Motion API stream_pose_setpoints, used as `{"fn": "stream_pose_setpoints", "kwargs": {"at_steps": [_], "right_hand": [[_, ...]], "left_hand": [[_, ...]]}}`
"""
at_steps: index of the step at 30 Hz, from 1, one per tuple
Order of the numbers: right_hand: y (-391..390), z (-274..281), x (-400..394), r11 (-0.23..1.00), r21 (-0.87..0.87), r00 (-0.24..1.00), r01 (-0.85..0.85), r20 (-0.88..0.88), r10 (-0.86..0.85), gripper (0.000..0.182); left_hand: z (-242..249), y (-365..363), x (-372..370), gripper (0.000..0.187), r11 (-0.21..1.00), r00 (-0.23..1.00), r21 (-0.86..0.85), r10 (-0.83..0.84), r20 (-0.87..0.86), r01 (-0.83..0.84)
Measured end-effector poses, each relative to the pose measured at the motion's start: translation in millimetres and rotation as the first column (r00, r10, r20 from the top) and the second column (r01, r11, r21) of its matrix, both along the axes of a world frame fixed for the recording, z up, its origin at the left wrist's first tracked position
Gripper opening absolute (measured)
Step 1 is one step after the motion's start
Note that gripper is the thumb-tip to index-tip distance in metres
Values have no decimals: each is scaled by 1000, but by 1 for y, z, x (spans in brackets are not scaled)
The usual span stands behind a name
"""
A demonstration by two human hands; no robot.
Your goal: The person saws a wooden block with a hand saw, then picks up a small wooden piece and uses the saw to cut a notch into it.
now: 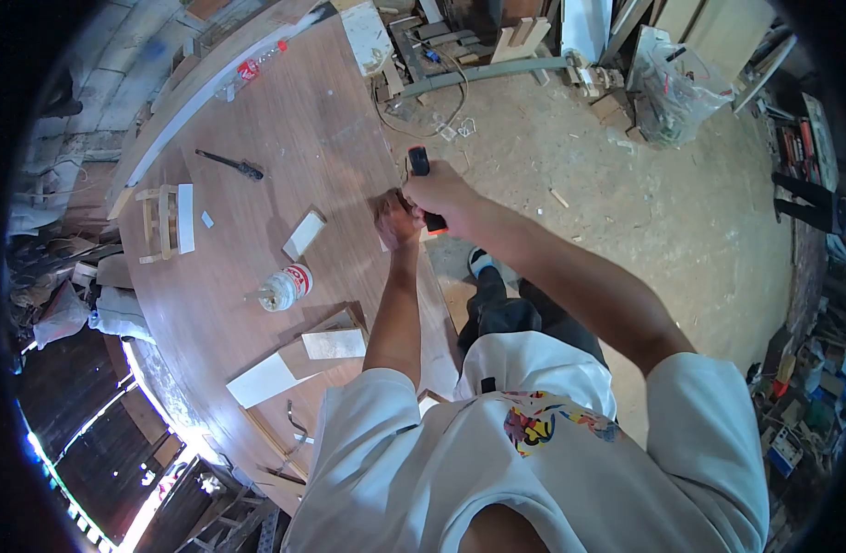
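Observation:
My right hand (439, 195) is wrapped round a black tool with orange parts (419, 160) at the table's edge. Both ends of the tool stick out past my fist, and its exact kind does not show. Just left of it, close against the tool, my left hand (397, 219) rests at the edge with bent fingers. A sliver of something pale shows beneath that hand, but what it grips is hidden. On the wooden tabletop (335, 138), a small white-faced block (304, 234) and a jar with a red-and-white label (286, 288) lie nearer my left hand.
White-faced board pieces (271, 379) lie by my left arm. Farther left are a small wooden frame (161, 223), a dark slim tool (229, 164) and a plastic bottle (251, 70). Wood scraps, a cable (463, 92) and a plastic bag (678, 97) sit on the floor.

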State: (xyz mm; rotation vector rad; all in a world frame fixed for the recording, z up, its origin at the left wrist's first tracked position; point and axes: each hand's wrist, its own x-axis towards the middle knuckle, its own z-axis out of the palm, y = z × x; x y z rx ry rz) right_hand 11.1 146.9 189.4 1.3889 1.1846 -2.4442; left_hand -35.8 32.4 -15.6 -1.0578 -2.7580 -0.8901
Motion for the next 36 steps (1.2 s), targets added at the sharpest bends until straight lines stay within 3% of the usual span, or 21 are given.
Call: {"fn": "stream_pose_setpoints", "kwargs": {"at_steps": [2, 5, 7, 10, 12, 13, 15, 18, 19, 21, 22, 24, 27, 28, 31, 34, 36], "right_hand": [[6, 34, 8, 999, -12, 999, -42, 1, 42, 13], [-5, -33, 17, 990, 138, 1000, -14, 13, 12, 14], [-8, -33, 3, 984, 178, 997, -13, 81, -1, 14], [-3, -5, 1, 995, 76, 993, 68, 95, -75, 14], [1, 21, 14, 998, -56, 999, 26, -18, -27, 12], [-2, 5, 16, 998, -53, 999, 29, -18, -30, 12], [-13, -46, 13, 979, 199, 996, 35, 71, -50, 11], [-13, -79, -10, 965, 264, 987, -1, 153, -41, 10], [-10, -58, -4, 967, 256, 986, -1, 162, -42, 10], [5, 10, 9, 1000, -2, 1000, -22, 4, 22, 8], [2, -3, 10, 1000, -5, 1000, -24, 8, 24, 8], [-3, -40, 7, 989, 147, 996, -13, 86, 1, 7], [-4, -59, -15, 980, 194, 993, -35, 121, 12, 9], [0, -40, -17, 999, 37, 993, 40, 108, -44, 10], [10, 4, -2, 1000, 25, 998, 18, 54, -19, 8], [-1, -37, -2, 989, 137, 994, 49, 92, -62, 9], [3, -39, -11, 994, 98, 993, 43, 102, -53, 9]], "left_hand": [[-9, 7, -6, 9, 995, 997, 81, 63, -37, -60], [10, 11, -3, 7, 995, 989, 96, 52, -141, -38], [6, 10, -5, 7, 997, 989, 76, 40, -142, -29], [1, 8, -4, 8, 992, 997, 123, 39, -73, -30], [2, 11, -3, 7, 996, 994, 40, 77, -78, -74], [1, 12, -3, 7, 996, 994, 43, 75, -77, -72], [0, 12, -4, 7, 997, 999, 69, 31, -27, -29], [21, 9, -1, 8, 992, 1000, 125, 3, 9, -4], [14, 8, -1, 8, 993, 1000, 117, 1, 17, -3], [4, 11, -4, 10, 987, 990, 124, 89, 110, -103], [6, 10, -2, 10, 987, 989, 121, 92, 114, -105], [15, 13, -3, 10, 999, 999, -13, 39, 15, -39], [11, 7, -4, 11, 998, 998, 43, -36, -51, 38], [10, 6, -5, 11, 998, 998, 37, -42, -50, 44], [8, 12, -4, 13, 999, 999, -19, 26, -19, -26], [11, 17, -5, 13, 997, 993, 49, 70, -91, -66], [10, 11, -4, 9, 999, 995, -8, 47, -84, -48]]}}
